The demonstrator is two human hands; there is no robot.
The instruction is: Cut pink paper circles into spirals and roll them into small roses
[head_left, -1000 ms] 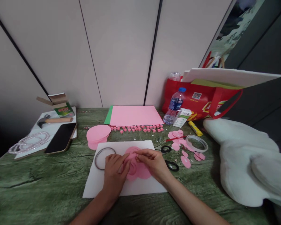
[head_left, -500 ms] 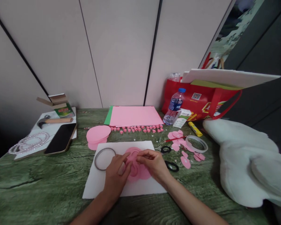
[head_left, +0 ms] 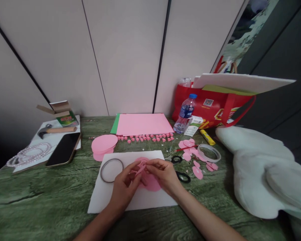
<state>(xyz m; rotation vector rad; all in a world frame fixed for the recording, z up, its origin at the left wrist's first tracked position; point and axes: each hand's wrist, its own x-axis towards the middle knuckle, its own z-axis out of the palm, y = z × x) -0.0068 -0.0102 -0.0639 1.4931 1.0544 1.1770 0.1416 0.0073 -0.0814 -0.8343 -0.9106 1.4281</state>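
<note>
Over a white board (head_left: 100, 201), my left hand (head_left: 122, 185) and my right hand (head_left: 167, 174) meet at a curled strip of pink paper (head_left: 141, 169). Fingertips of both hands pinch it, partly hiding its shape. Beneath them, a pink paper disc (head_left: 153, 184) lies on the board. A thin dark ring (head_left: 101, 171) rests left of my left hand. Beside my right wrist show the black handles of scissors (head_left: 183, 177), whose blades are mostly covered.
Pink ovals (head_left: 104, 142), pink sheets (head_left: 145, 124) and a row of small rolled pink pieces (head_left: 146, 138) lie behind the board. Right are paper scraps (head_left: 197, 172), a tape roll (head_left: 218, 157), a bottle (head_left: 182, 124) and a white cushion (head_left: 256, 187). Left are a phone (head_left: 64, 149) and hammer (head_left: 61, 130).
The pink strip has been lifted from the disc and is now pinched between both hands' fingertips. My left fingers have closed inward. The whole view has shifted slightly.
</note>
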